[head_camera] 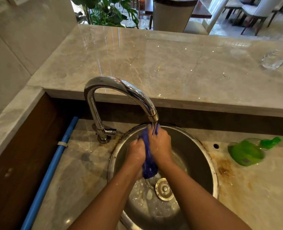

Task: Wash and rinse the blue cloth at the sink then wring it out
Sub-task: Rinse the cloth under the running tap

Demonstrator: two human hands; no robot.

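Blue cloth [149, 168], mostly hidden, is gripped by left hand [135, 153] and right hand [160, 143] under the faucet [120, 87].

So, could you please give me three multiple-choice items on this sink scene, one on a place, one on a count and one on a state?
1. Where is the green bottle?
A) on the counter right of the sink
B) inside the basin
C) on the raised ledge

2. How many hands grip the blue cloth?
A) none
B) one
C) two

3. How is the cloth?
A) spread flat
B) bunched up
C) draped over the faucet

Answers:
1 A: it lies on the stained counter beside the rim.
2 C: the left hand and the right hand both curl round it.
3 B: it is squeezed into a wad between the hands.
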